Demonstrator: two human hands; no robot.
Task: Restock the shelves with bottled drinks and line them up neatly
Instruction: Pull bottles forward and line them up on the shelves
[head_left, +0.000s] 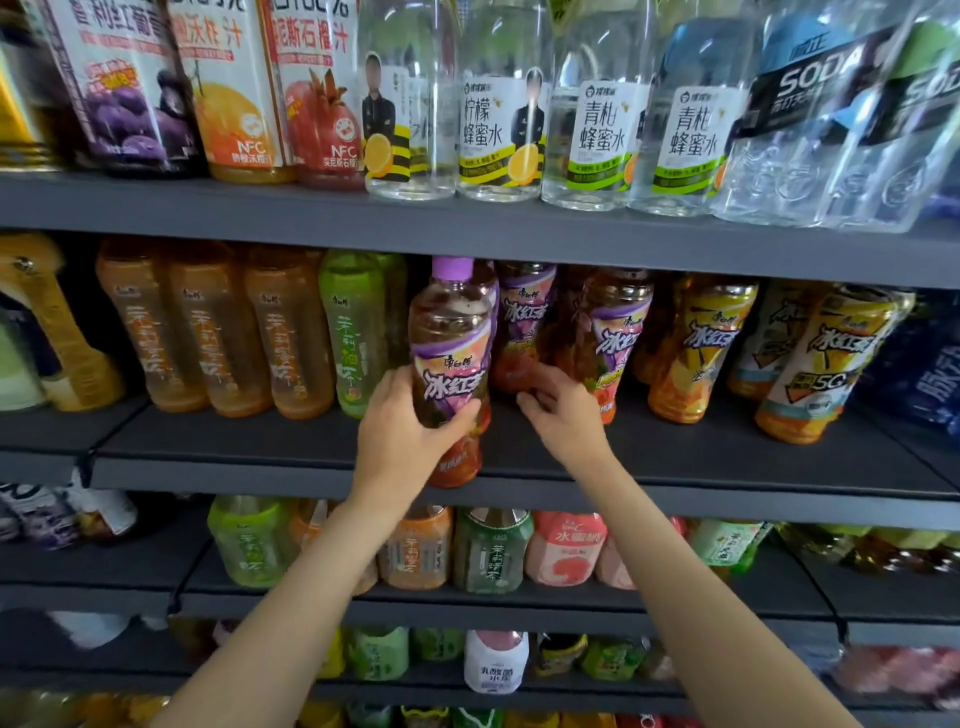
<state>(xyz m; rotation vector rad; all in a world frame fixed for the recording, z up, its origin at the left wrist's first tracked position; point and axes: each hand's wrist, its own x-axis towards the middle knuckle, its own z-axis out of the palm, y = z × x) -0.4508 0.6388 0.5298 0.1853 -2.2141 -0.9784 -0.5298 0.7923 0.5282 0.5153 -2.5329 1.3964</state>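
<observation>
My left hand (410, 431) grips a purple-capped iced tea bottle (449, 338) by its lower body, holding it upright at the front edge of the middle shelf (260, 441). My right hand (558, 405) reaches in just to its right, fingers curled at the base of a second purple-labelled tea bottle (522, 322) standing further back. A third bottle of the same kind (613, 332) stands to the right of that hand.
Orange jasmine tea bottles (208, 332) and a green bottle (353, 332) fill the shelf's left side, yellow iced tea bottles (696, 348) the right. Honey water bottles (498, 119) stand on the upper shelf (467, 228). Lower shelves hold mixed drinks (488, 551).
</observation>
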